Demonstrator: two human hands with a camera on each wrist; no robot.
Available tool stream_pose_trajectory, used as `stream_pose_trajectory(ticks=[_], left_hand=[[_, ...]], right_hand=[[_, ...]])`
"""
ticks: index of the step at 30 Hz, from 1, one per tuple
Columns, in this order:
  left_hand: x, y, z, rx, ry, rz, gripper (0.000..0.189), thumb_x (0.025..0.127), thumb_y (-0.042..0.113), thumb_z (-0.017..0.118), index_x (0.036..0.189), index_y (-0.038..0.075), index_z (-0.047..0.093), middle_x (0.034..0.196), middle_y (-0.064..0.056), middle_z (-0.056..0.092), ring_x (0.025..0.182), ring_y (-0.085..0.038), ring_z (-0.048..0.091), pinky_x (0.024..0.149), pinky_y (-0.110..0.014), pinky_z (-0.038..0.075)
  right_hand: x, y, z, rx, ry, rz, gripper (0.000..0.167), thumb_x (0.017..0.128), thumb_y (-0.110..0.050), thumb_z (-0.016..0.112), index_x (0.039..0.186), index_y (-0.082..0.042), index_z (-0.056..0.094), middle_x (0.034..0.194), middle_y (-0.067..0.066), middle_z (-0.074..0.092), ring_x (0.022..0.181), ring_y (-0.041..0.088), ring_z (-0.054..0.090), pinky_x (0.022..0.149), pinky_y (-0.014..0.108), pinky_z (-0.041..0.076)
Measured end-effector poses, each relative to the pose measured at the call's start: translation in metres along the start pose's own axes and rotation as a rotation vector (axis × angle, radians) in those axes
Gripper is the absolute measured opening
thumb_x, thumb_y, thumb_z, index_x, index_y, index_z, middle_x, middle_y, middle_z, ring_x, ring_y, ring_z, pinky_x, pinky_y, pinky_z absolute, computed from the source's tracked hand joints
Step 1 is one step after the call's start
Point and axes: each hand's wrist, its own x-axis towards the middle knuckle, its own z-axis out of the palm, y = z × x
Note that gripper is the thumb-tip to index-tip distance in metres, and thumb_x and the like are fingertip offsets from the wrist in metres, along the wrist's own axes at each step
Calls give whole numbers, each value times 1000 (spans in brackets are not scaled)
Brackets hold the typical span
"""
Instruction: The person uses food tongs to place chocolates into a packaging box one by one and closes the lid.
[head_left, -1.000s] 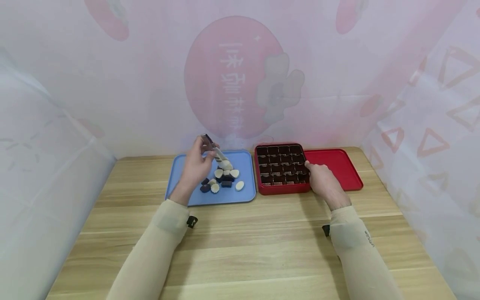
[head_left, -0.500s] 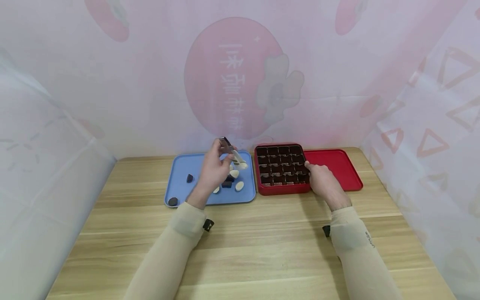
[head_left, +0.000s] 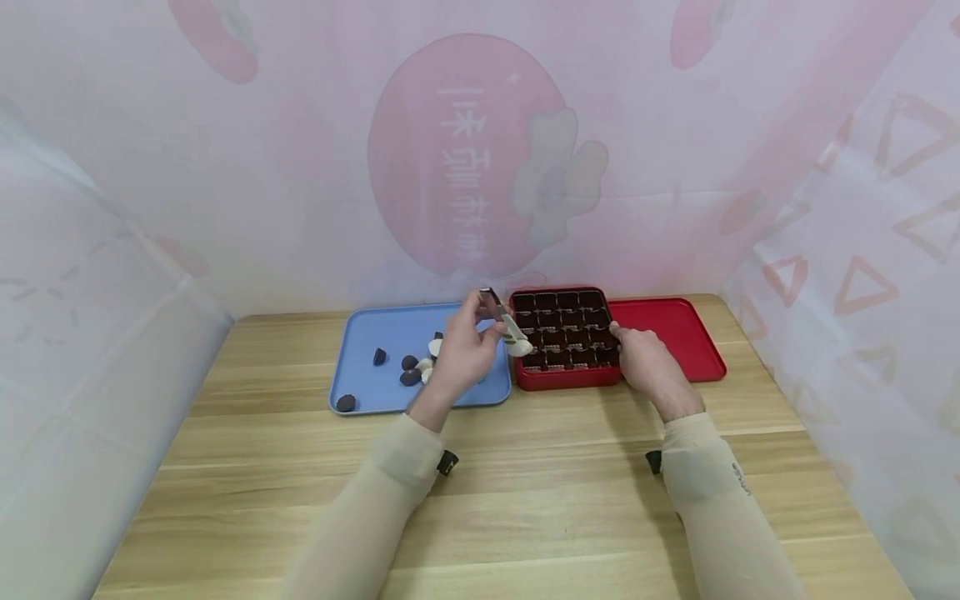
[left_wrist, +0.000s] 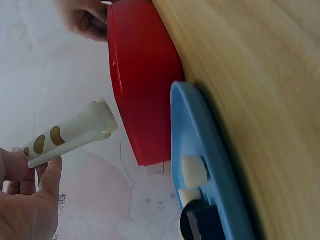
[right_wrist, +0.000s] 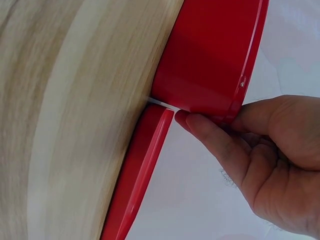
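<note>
My left hand pinches a pair of small tongs with white ends and a dark metal handle. At their tips is a white chocolate, beside the left wall of the red box and at about rim height. Inside the box, a dark brown divider insert forms rows of square compartments. My right hand pinches the box's right wall, thumb at the rim and fingers down the outside in the right wrist view. White and dark chocolates lie on the blue tray, some hidden behind the left hand.
A red lid lies flat to the right of the box, partly behind the right hand. The tray's right edge is close to the box. A pink-printed cloth hangs behind the wooden table.
My left hand has carried the tongs with the white chocolate rightward from over the tray's pile to the box's left edge. The right hand stays on the box.
</note>
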Motion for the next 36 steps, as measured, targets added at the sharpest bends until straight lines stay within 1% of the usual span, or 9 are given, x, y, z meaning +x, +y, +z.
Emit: stream_pose_trajectory(ticks=[3, 7, 12, 17, 21, 25, 27, 30, 36], left_hand=[[-2, 0, 8, -10, -15, 8, 20, 111, -14, 65, 123, 0, 57, 141, -28, 75, 138, -45, 76, 108, -38, 74], [-4, -2, 16, -21, -32, 16, 21, 111, -15, 65, 124, -1, 58, 138, -26, 75, 134, -45, 76, 104, -34, 74], [-8, -4, 23, 4, -55, 29, 18, 112, -13, 64, 122, 0, 58, 138, -26, 73, 130, -44, 77, 105, -33, 74], [-10, -4, 26, 11, -62, 27, 22, 114, -10, 66, 134, -4, 60, 142, -27, 70, 132, -45, 74, 110, -37, 73], [-10, -3, 26, 11, -65, 14, 27, 115, -6, 66, 141, -4, 59, 144, -25, 69, 136, -43, 73, 113, -38, 71], [-11, -1, 23, -5, -63, 0, 25, 117, -4, 64, 141, 0, 58, 149, -23, 69, 140, -41, 72, 115, -38, 71], [-12, 2, 18, -16, -56, -3, 24, 117, -4, 64, 140, 1, 58, 151, -23, 69, 143, -41, 71, 116, -40, 71], [-12, 7, 10, -24, -45, -4, 24, 117, -4, 64, 139, 1, 57, 152, -25, 69, 148, -43, 70, 119, -44, 69], [-11, 9, -11, -9, -13, -11, 28, 117, -5, 64, 143, -1, 56, 154, -29, 67, 153, -45, 67, 125, -51, 65]], right_hand=[[0, 0, 1, -9, 13, -10, 50, 119, 2, 49, 169, 8, 55, 163, 38, 62, 109, 38, 77, 98, 58, 71], [-1, 0, 2, -9, 27, -17, 49, 120, 1, 48, 168, 8, 56, 160, 39, 64, 125, 45, 80, 106, 64, 70], [-2, -1, 1, -4, 30, -21, 48, 121, 0, 47, 167, 8, 57, 157, 39, 67, 119, 42, 79, 104, 63, 70], [-2, -1, 0, -7, 30, -25, 49, 120, 1, 48, 168, 7, 56, 156, 40, 68, 121, 43, 80, 105, 64, 70], [-2, 0, 0, -9, 28, -22, 50, 120, 1, 47, 169, 7, 55, 159, 39, 65, 124, 45, 80, 106, 65, 70], [-1, 0, 1, -12, 22, -16, 51, 119, 2, 47, 169, 7, 55, 162, 38, 63, 115, 40, 79, 102, 62, 71], [-1, 0, 1, -13, 19, -12, 50, 120, 2, 47, 169, 7, 55, 162, 38, 63, 108, 36, 76, 98, 60, 71], [-1, -1, 1, -13, 15, -9, 50, 120, 1, 47, 169, 7, 55, 163, 38, 62, 105, 33, 73, 95, 57, 70], [-3, -1, 2, -15, 18, -15, 51, 120, 2, 46, 170, 7, 54, 164, 38, 61, 121, 41, 79, 104, 61, 70]])
